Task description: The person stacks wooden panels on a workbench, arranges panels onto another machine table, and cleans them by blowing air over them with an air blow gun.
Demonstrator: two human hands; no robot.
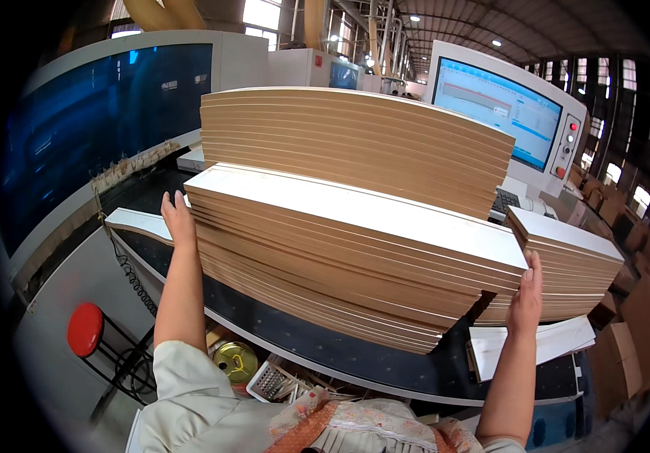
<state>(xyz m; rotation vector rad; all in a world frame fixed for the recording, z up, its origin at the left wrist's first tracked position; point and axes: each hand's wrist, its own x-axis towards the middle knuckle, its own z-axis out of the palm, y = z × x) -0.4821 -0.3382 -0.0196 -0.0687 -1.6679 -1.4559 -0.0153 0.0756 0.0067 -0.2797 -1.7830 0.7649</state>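
Note:
A tall stack of white-faced boards (355, 208) with brown edges lies lengthwise across the black worktable (242, 302) in front of me. At its left end, my left hand (179, 219) is raised with the fingers stretched out, the palm turned to the board ends. My right hand (525, 298) stands flat at the opposite end, fingers straight up beside the upper boards. The upper boards reach farther right than the lower ones, whose right end stops short. Whether either palm presses firmly on the boards cannot be seen.
Behind stands another board stack (355, 132). A shorter stack (566, 245) is at the right, with loose white strips (529, 347) nearer me. A curved white piece (140, 221) lies at left. Around are a monitor (499, 106), a red stool (86, 330) and a white basket (268, 383) under the table.

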